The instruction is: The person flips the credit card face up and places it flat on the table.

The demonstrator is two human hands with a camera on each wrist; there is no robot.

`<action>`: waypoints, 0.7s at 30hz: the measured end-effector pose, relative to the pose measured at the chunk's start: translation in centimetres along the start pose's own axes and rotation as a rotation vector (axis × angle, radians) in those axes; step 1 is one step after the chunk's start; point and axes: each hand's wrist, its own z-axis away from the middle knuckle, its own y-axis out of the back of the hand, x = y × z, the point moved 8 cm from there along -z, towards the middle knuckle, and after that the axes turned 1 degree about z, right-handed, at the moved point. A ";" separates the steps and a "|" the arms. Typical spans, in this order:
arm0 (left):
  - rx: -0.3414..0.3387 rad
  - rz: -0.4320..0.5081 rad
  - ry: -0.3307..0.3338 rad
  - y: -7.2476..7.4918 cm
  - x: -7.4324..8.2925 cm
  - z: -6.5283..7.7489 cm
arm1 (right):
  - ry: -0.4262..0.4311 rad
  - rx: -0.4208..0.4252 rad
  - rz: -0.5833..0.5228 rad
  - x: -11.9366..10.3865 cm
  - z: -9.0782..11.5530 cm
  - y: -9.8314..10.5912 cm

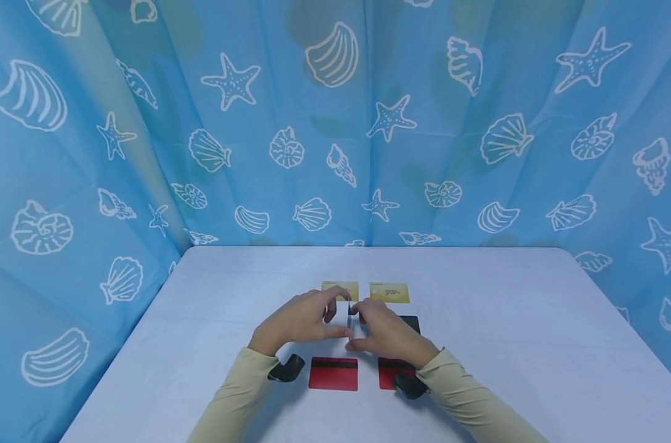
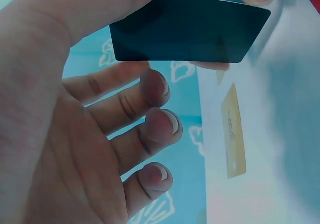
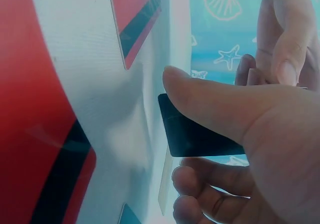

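Between the two hands, a dark card (image 1: 349, 319) is held on edge above the table. My left hand (image 1: 305, 317) pinches it with thumb and index finger; the left wrist view shows its other fingers loosely bent below the card (image 2: 187, 32). From the other side, my right hand (image 1: 389, 332) grips the same card, its thumb lying across the face of the card (image 3: 200, 136) in the right wrist view. Beneath the right hand, another black card (image 1: 412, 322) lies partly covered.
Two yellow cards (image 1: 389, 293) lie side by side beyond the hands on the white table (image 1: 230, 277). Nearer are a red card with a black stripe (image 1: 333, 376) and a second red card (image 1: 388, 373), partly covered by the right wrist. A blue shell-patterned curtain (image 1: 335, 123) hangs behind.
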 end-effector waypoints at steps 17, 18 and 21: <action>0.042 0.043 -0.010 1.6 -0.5 0.5 | -0.079 0.010 0.032 0.5 0.1 0.6; 0.045 0.039 -0.007 1.6 -0.6 0.5 | -0.082 0.011 0.032 0.5 0.1 0.7; 0.047 0.032 0.009 1.8 -1.0 0.5 | -0.086 0.016 0.030 0.6 0.1 0.8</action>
